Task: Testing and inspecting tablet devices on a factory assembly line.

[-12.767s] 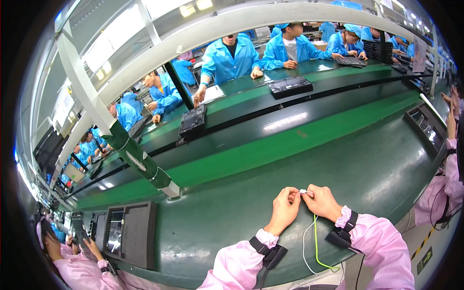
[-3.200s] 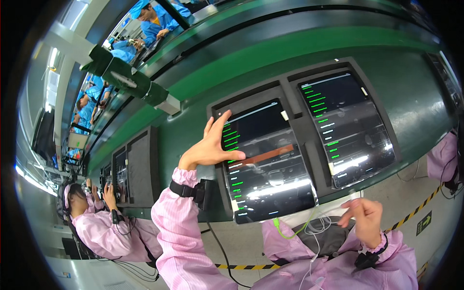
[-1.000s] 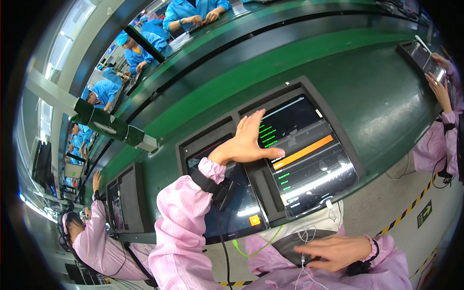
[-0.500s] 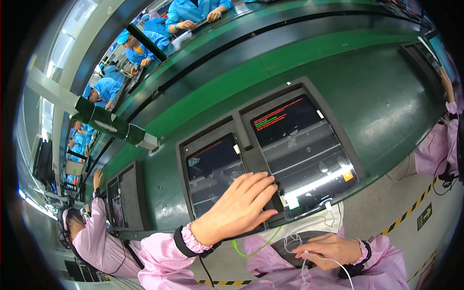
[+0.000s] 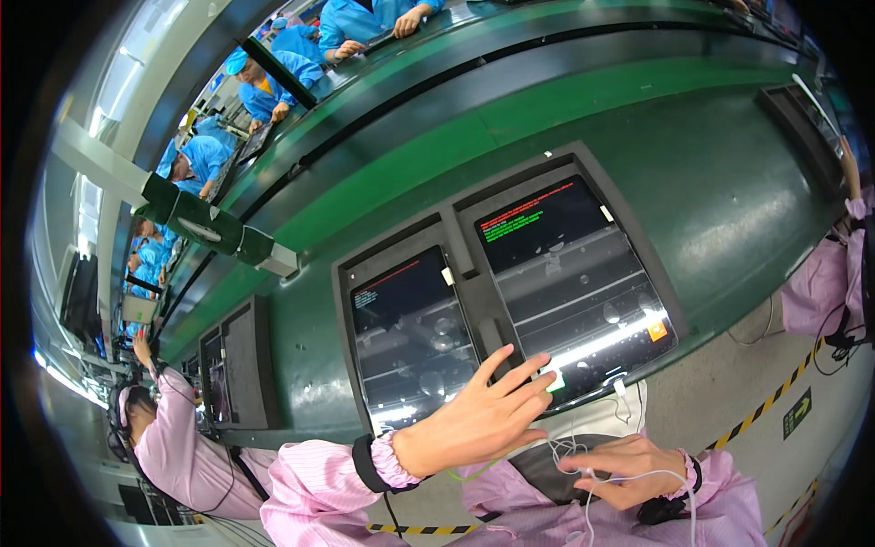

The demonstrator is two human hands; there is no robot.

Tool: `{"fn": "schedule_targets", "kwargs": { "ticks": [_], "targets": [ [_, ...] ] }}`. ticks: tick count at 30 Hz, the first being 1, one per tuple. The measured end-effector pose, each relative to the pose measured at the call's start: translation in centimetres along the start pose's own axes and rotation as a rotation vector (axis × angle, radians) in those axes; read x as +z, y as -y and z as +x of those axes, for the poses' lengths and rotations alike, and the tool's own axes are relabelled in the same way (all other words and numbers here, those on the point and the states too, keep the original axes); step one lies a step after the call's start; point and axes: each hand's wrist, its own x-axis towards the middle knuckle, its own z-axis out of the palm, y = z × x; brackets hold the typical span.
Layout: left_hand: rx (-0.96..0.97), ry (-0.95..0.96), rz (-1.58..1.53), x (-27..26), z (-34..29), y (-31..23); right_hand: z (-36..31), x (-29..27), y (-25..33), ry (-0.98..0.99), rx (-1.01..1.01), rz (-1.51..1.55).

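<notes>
Two dark tablets lie side by side in a black foam tray (image 5: 343, 296). The left tablet (image 5: 410, 337) shows small lines of text at its top. On the right tablet (image 5: 583, 283) the text is red and green, and a white plug sits at its near edge. My left hand (image 5: 483, 410) is spread over the near left corner of the right tablet; whether its fingertips touch the glass I cannot tell. Nearer my body, my right hand (image 5: 629, 465) is closed on a thin white cable (image 5: 688, 497), which loops beside its fingers.
The tray rests on a green workbench (image 5: 729, 182). A post with a green wrap (image 5: 205, 223) stands at the left. Another foam tray (image 5: 251, 365) lies beside a person in pink (image 5: 187, 438). People in blue work across the bench, and another foam tray (image 5: 793, 128) is far right.
My left hand has moved right and nearer, from between the tablets onto the right one's corner. More of the right tablet's text is now green. My right hand has shifted slightly, the cable still in it.
</notes>
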Motion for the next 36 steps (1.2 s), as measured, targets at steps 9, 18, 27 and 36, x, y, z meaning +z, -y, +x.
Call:
{"fn": "schedule_targets", "kwargs": {
  "ticks": [9, 18, 27, 36],
  "targets": [
    [-0.165, -0.141, -0.080, -2.8, -0.2, 3.6, -2.6, -1.8, -1.6, -0.651, 0.258, -0.081],
    [-0.180, 0.071, 0.079, -1.1, 1.3, 4.2, -1.9, -1.5, -2.7, -0.769, 0.409, -0.110],
    [-0.212, -0.092, 0.018, -2.3, 0.7, 4.0, -0.2, -0.4, -3.3, -0.662, 0.385, -0.271],
    [-0.192, -0.054, 0.018, -1.6, 0.7, 3.9, -0.3, -0.2, -3.7, -0.667, 0.409, -0.231]
  ]
}}
